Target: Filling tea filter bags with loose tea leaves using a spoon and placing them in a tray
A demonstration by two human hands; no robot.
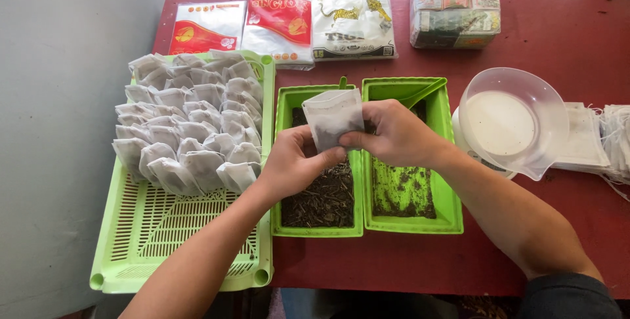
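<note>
head view: both hands' fingers (331,155) pinch shut on a plump, white, squarish filter bag (333,117) with dark contents.

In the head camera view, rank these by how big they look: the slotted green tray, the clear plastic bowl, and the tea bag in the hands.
1. Slotted green tray, clearly the largest.
2. Clear plastic bowl.
3. Tea bag, pinched by the left hand and right hand; smallest, though held nearer the camera.

Even, soft daylight lit the scene brightly, casting only faint shadows under the hands (354,148). Mild glare showed on the plastic packets (282,23) and the clear bowl (515,122). Focus was sharp; the edges bowed slightly.
</note>
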